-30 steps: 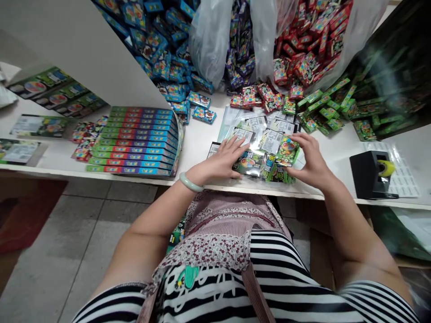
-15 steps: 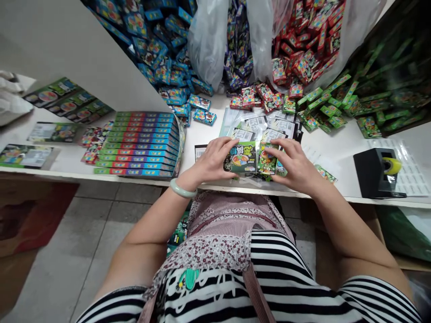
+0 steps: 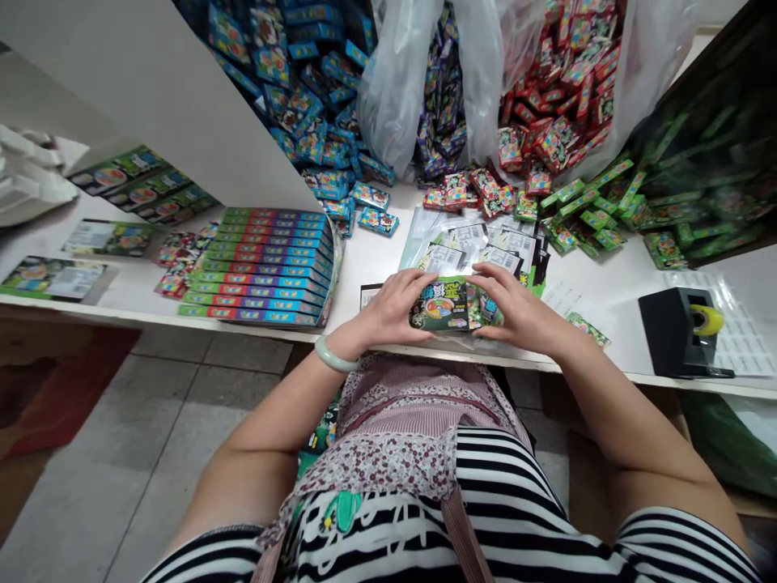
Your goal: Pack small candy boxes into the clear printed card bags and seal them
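Between my two hands, at the front edge of the white table, is a black-and-green printed packet (image 3: 446, 306) with a round colourful picture. My left hand (image 3: 397, 309) grips its left end, thumb along the near edge and fingers along the far edge. At the other end my right hand (image 3: 515, 308) closes its thumb and fingers around the right edge. Small green boxes (image 3: 489, 310) show partly under the right fingers; whether they are inside the packet I cannot tell. Behind the hands lie clear bags with printed labels (image 3: 467, 239).
Left stands a stack of flat boxes (image 3: 261, 267) with striped coloured edges. Heaps of small blue boxes (image 3: 331, 150), purple boxes (image 3: 446, 105), red boxes (image 3: 562, 113) and green boxes (image 3: 598, 210) lie at the back. A black tape dispenser (image 3: 671, 332) sits at right.
My right hand has moved left against the packet's right end. The small green box that showed beside the packet is now mostly covered. The camera view has shifted slightly.
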`<state>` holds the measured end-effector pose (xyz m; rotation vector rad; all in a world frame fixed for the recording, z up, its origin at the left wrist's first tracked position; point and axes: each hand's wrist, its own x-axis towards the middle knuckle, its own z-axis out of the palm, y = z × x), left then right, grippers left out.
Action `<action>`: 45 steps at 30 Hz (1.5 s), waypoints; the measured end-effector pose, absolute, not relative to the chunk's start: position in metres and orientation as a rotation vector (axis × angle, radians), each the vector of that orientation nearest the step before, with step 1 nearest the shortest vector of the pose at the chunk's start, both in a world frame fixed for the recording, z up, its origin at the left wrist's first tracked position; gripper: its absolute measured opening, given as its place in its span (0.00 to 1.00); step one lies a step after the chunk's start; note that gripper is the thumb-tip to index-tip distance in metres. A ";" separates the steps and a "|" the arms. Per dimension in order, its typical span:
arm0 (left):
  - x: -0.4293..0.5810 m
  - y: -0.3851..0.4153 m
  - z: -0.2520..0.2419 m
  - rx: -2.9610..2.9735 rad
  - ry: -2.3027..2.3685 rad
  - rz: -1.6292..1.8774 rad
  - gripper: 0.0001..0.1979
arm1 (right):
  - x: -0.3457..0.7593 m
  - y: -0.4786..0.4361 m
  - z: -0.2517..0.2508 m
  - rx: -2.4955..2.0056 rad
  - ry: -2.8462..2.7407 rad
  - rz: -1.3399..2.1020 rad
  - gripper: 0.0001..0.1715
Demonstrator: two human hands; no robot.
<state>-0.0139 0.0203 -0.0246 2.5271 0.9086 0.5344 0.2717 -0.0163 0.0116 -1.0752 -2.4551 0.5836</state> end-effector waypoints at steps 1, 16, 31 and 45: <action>-0.015 0.020 -0.025 2.523 0.929 0.550 0.51 | 0.268 -0.015 0.010 -1.056 -2.431 0.598 0.49; -0.030 0.024 -0.036 2.391 1.149 0.652 0.51 | 0.234 0.018 0.012 -1.220 -2.223 0.624 0.21; -0.034 0.020 -0.046 2.483 1.163 0.604 0.49 | 0.214 0.012 -0.031 -1.341 -1.623 1.117 0.26; -0.033 0.016 -0.052 2.548 1.108 0.606 0.50 | 0.210 0.010 -0.032 -1.350 -1.657 1.048 0.29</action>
